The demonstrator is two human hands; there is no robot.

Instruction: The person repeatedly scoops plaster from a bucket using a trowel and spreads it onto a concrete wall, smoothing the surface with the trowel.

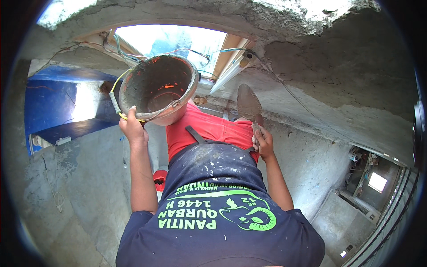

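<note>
My left hand (134, 127) is closed on the near rim and handle side of a mortar-caked bucket (178, 111). The bucket is tilted so that its inside faces me; grey residue and orange patches show in it, with no heap of mortar. A yellow wire handle with a grip sleeve (114, 103) hangs at its left side. In my right hand (263, 143) is a trowel (248, 103), gripped by its handle. Its blade points away from me and is coated with grey mortar. The trowel is to the right of the bucket, apart from it.
Ahead is a bright window opening (173, 38) with loose wires and a white tube lamp (231, 71) beside it. A rough plastered wall (320, 107) runs along the right. At the left stands a blue-walled recess (49, 104). Corrugated sheeting (391, 213) shows at the lower right.
</note>
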